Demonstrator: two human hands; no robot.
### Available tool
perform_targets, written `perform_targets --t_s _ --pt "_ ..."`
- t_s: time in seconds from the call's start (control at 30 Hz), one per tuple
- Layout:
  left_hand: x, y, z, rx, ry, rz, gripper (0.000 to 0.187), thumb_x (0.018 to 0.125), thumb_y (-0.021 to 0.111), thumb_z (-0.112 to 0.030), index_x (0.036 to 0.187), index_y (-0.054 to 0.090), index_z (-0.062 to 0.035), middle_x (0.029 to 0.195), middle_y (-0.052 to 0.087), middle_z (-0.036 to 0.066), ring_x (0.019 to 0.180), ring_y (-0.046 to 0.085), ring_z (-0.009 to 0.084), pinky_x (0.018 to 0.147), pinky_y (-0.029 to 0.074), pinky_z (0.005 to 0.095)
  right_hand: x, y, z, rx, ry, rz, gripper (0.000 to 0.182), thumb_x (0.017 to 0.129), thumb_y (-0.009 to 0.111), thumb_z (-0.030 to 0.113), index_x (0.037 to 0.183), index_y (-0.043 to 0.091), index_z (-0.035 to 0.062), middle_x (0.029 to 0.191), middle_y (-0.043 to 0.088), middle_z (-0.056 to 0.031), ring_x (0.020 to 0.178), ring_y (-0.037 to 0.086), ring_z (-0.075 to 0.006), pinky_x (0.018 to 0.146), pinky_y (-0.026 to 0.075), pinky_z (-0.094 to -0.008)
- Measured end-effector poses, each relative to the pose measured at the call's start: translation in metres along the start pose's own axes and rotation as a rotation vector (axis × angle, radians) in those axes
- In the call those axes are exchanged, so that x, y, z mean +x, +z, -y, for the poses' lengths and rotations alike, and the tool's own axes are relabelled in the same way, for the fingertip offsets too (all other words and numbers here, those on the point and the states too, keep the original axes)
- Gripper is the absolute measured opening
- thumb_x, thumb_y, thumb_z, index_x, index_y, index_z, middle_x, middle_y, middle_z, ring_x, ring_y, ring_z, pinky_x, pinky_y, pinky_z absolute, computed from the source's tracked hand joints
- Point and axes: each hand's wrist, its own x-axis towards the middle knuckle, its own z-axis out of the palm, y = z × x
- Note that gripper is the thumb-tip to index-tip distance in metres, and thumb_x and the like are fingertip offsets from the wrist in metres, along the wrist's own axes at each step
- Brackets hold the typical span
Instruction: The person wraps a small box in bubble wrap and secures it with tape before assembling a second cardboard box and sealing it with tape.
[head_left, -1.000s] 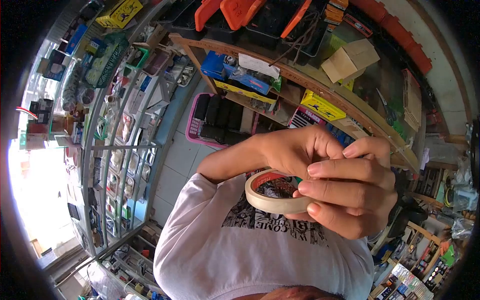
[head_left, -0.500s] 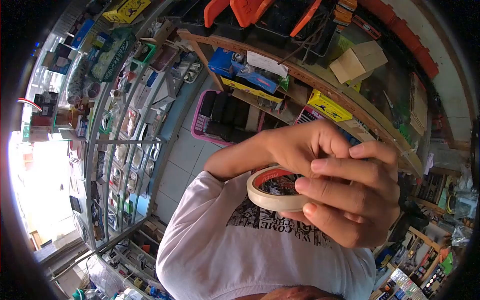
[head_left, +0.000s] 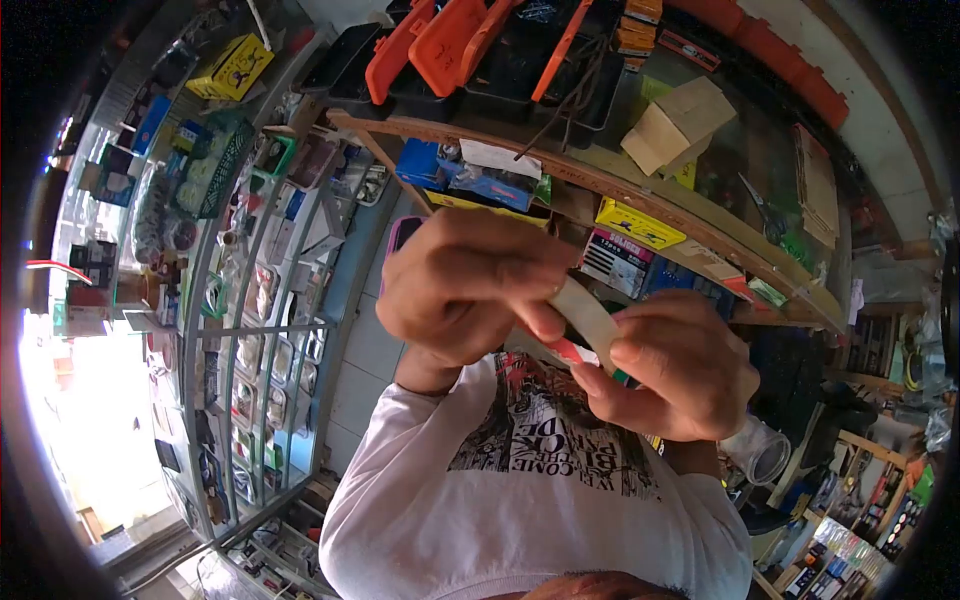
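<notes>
A roll of cream masking tape (head_left: 590,318) with a red inner core is held up in front of my chest, tilted so its outer band faces me. My left hand (head_left: 475,280) is closed, its thumb and fingertips pinching the upper left end of the roll. On the other side, my right hand (head_left: 680,365) grips the lower right end between thumb and fingers. The fingers cover much of the roll, and I cannot make out a loose tape end.
Glass display shelves (head_left: 260,350) full of small goods stand on the left. Ahead is a wooden-edged counter (head_left: 590,165) with black bins with orange lids and a cardboard box (head_left: 680,125). Below its edge sit a yellow box (head_left: 640,225) and a Soligen box (head_left: 612,262).
My left hand has moved left and now pinches the roll's left end. The roll has turned from nearly flat to tilted, showing its band. My right hand has shifted slightly left and lower.
</notes>
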Motion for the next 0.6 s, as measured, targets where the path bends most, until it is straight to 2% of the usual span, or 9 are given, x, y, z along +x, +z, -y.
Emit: perform_targets --t_s 0.17,0.27,0.37,0.6 --pt "-0.012 0.001 -0.003 -0.010 0.046 -0.013 0.033 0.077 0.085 -0.019 0.100 0.069 -0.0023 0.097 0.068 0.014 0.079 0.072 0.0231 0.062 0.057 0.0300 -0.001 0.011 0.000 0.023 -0.061 -0.144 0.040 0.072 0.089 0.011 0.106 0.068 0.0073 0.089 0.070 -0.0046 0.078 0.071 -0.0214 0.061 0.062 -0.0309" --pt "-0.015 0.000 -0.002 -0.050 0.069 0.007 0.034 0.076 0.085 -0.019 0.101 0.069 -0.0021 0.097 0.067 0.014 0.079 0.072 0.0241 0.060 0.056 0.0298 0.000 0.005 -0.002 0.013 -0.131 -0.076 0.034 0.074 0.086 0.011 0.103 0.069 0.0095 0.087 0.068 -0.0045 0.078 0.070 -0.0198 0.062 0.062 -0.0314" --pt "-0.015 -0.001 -0.002 -0.049 0.085 0.043 0.035 0.076 0.086 -0.019 0.102 0.069 -0.0020 0.097 0.067 0.014 0.079 0.072 0.0251 0.059 0.056 0.0298 -0.001 0.005 0.002 0.027 -0.087 -0.061 0.029 0.075 0.086 0.012 0.097 0.067 0.0110 0.087 0.067 -0.0046 0.078 0.069 -0.0197 0.061 0.061 -0.0324" --pt "-0.015 -0.004 -0.003 -0.060 0.116 0.105 0.037 0.074 0.087 -0.020 0.102 0.069 -0.0024 0.096 0.067 0.013 0.079 0.073 0.0253 0.061 0.057 0.0300 -0.007 0.011 -0.005 0.061 -0.125 -0.091 0.032 0.073 0.088 0.017 0.088 0.061 0.0100 0.086 0.065 -0.0036 0.075 0.067 -0.0211 0.059 0.059 -0.0332"
